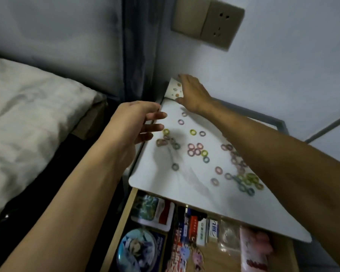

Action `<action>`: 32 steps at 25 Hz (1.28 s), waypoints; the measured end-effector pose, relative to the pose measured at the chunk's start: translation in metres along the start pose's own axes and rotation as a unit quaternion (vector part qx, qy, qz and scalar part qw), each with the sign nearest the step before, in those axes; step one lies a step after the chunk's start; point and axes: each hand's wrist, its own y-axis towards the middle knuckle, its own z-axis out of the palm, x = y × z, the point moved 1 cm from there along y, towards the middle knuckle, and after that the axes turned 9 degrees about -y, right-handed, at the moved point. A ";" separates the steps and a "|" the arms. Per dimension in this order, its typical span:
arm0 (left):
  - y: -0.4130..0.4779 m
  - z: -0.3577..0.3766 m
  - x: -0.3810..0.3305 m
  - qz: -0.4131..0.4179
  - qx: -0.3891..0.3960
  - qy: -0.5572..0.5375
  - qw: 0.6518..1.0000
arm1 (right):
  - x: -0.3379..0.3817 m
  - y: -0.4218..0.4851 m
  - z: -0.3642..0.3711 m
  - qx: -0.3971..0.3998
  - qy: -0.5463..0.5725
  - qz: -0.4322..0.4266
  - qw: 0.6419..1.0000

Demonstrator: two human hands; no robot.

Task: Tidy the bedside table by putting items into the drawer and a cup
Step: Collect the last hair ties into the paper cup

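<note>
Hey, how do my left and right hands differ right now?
The right hand grips the paper cup at the far corner of the tabletop; the left hand holds nothing. The right hand reaches further back; the left hand hovers at its left edge, fingers loosely extended. Both reach over the tabletop strewn with small coloured rings.

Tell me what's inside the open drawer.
Visible in the drawer: a round badge, small boxes, a clear bag, a pink item. The tabletop hides its rear part.

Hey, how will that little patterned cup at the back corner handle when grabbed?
Probably light and easy to tip: the cup looks like thin paper. Likely crushable, so the right hand should grip gently.
</note>
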 end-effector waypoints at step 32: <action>-0.039 0.077 0.087 -0.027 0.126 0.072 0.989 | -0.062 -0.277 -0.044 0.013 0.229 0.164 0.959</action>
